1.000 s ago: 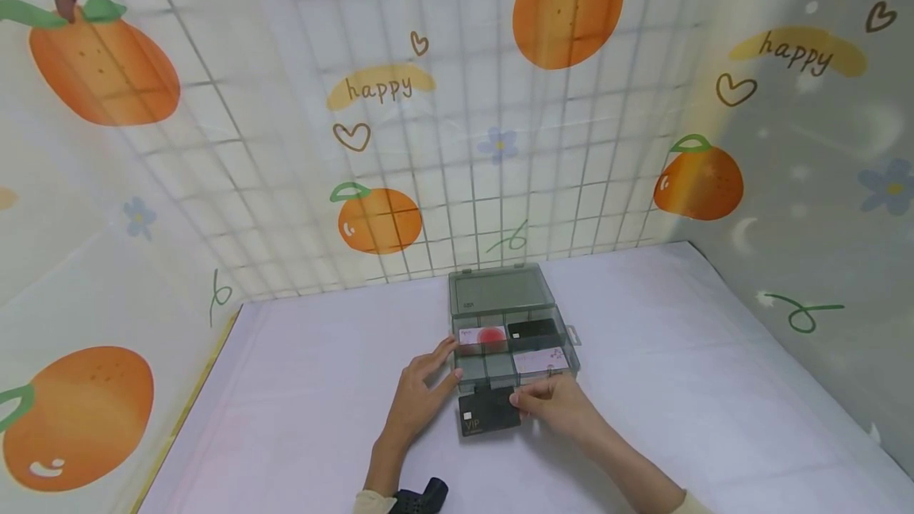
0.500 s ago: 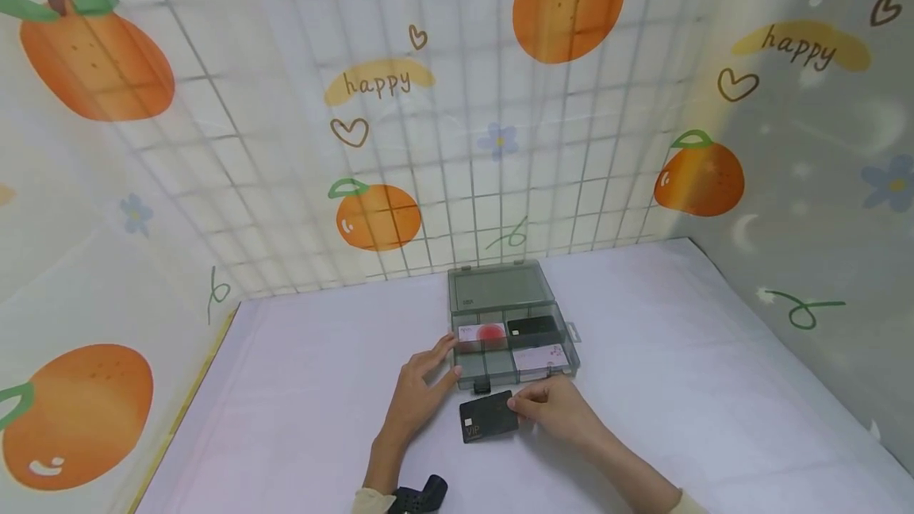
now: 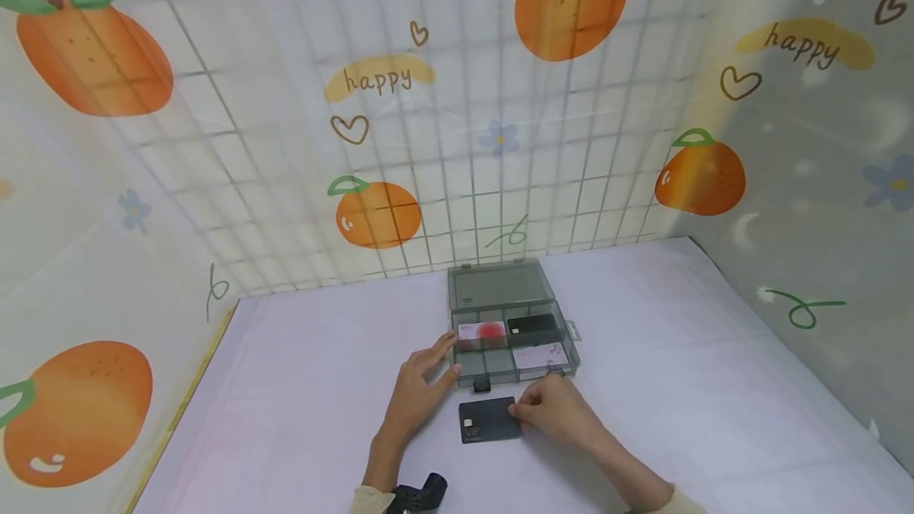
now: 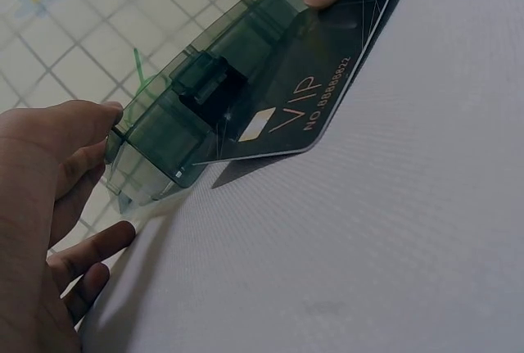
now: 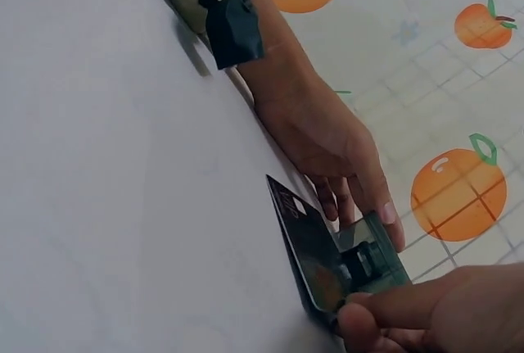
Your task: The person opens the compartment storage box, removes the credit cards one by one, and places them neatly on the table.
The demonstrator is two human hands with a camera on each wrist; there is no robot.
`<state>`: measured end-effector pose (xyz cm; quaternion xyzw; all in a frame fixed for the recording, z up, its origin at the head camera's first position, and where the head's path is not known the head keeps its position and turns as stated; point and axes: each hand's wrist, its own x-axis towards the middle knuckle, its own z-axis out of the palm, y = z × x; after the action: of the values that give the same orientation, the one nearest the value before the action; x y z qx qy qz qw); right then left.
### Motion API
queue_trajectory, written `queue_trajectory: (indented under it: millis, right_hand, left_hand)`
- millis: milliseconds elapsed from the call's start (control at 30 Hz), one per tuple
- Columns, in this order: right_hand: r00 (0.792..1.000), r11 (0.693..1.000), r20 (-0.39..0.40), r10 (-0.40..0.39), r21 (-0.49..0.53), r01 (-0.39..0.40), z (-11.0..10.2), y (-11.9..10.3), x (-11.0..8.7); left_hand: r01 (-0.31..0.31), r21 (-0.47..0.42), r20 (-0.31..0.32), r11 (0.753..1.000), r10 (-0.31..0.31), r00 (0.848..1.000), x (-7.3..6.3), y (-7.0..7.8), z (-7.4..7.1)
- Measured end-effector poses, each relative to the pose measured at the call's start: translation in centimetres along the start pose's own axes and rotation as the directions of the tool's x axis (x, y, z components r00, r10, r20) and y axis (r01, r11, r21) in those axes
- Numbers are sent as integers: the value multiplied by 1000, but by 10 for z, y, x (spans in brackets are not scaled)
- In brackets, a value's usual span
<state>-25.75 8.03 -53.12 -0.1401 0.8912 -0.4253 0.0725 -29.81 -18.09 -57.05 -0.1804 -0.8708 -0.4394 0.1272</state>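
Observation:
My right hand [image 3: 555, 411] pinches the right edge of a black VIP card [image 3: 487, 420] between thumb and fingers. The card is held close over the table in front of a translucent green box [image 3: 501, 377], its gold chip and VIP print facing up. In the left wrist view the VIP card [image 4: 307, 95] is tilted, its near edge casting a shadow on the table. My left hand [image 3: 417, 391] rests against the box's left side, fingers spread and thumb at the front corner. The box's lid [image 3: 501, 288] lies back open.
Inside the box are a white card with a red circle [image 3: 481, 331], another black card [image 3: 531, 325] and a pale pink card [image 3: 540, 356]. A black latch [image 3: 481, 384] sticks out in front. A fruit-patterned curtain rises behind the table [image 3: 343, 355].
The black VIP card has come away from the box's front edge toward me, uncovering the latch, and has turned to lie straighter. My left hand stays at the box.

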Motion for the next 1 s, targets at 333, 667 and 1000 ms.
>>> queue_trajectory:
  millis: [333, 667, 1000]
  right_hand:
    - [999, 999, -32, 0, -48, -2, 2, -2, 0]
    - [999, 999, -28, -24, -29, 23, 2, 3, 1]
    - [912, 919, -151, -382, -168, 357, -35, -2, 25]
  left_hand:
    - [27, 7, -4, 1000, -27, 1000, -1, 0, -1]
    - [37, -5, -7, 999, -37, 999, -3, -1, -2]
    - [19, -11, -2, 1000, -19, 1000, -1, 0, -1]
